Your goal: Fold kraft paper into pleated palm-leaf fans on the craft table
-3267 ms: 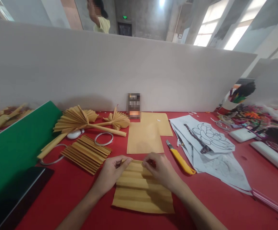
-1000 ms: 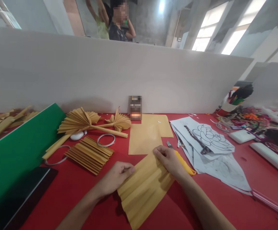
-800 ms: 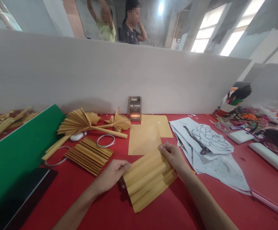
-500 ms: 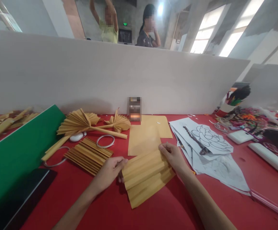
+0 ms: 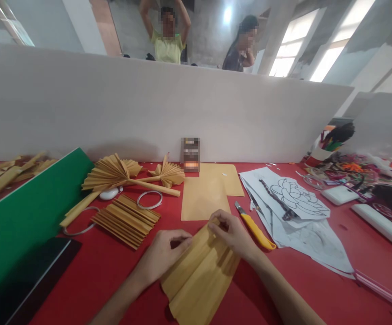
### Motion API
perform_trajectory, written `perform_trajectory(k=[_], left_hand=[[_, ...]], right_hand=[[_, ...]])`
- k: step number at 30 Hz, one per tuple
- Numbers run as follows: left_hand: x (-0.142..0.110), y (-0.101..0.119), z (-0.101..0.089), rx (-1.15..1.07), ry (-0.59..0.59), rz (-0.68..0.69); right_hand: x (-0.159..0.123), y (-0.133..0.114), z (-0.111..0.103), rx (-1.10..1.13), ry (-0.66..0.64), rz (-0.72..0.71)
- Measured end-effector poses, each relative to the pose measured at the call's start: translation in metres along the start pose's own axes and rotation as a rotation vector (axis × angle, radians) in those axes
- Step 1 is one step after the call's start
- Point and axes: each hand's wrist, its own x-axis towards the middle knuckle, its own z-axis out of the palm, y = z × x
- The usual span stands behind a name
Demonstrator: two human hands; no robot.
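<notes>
Between my hands is a sheet of brown kraft paper point(image 5: 200, 280) with several pleat creases across it, tilted with its lower end toward me. My left hand point(image 5: 168, 253) is closed on the left edge of the paper, thumb on top. At the upper edge, my right hand point(image 5: 231, 232) pinches the paper between thumb and fingers. Just beyond lie flat brown sheets point(image 5: 204, 198). Left of my hands rests a tightly pleated brown paper point(image 5: 126, 221). A yellow utility knife point(image 5: 255, 228) lies right of my right hand, its blade end pointing away.
Folded paper fans point(image 5: 111, 176) and a wire ring point(image 5: 149, 199) lie at the back left, near a green board point(image 5: 29, 216) and a dark tablet-like object point(image 5: 36, 280). Printed drawings point(image 5: 293, 203) and a white power bank point(image 5: 380, 225) lie right. A white partition point(image 5: 148, 104) closes the back.
The pleated sheet has turned steeper and come nearer to me. My right hand has shifted left along its top edge, uncovering the yellow knife. My left hand has moved slightly right.
</notes>
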Motion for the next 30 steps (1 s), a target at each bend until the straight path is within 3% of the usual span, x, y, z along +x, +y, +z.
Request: perform_trajectory(k=[6, 14, 21, 30], left_hand=[[-0.004, 0.002, 0.014, -0.019, 0.045, 0.017], [-0.001, -0.003, 0.011, -0.04, 0.051, 0.01], [0.003, -0.004, 0.001, -0.036, -0.008, -0.023], [0.005, -0.004, -0.013, -0.026, -0.064, -0.045]], right_hand=[[-0.005, 0.0, 0.019, -0.01, -0.112, 0.024], [-0.006, 0.003, 0.032, 0.051, -0.077, 0.066], [0.003, 0.013, 0.011, 0.08, -0.014, 0.064], [0.008, 0.026, -0.033, -0.002, 0.145, 0.115]])
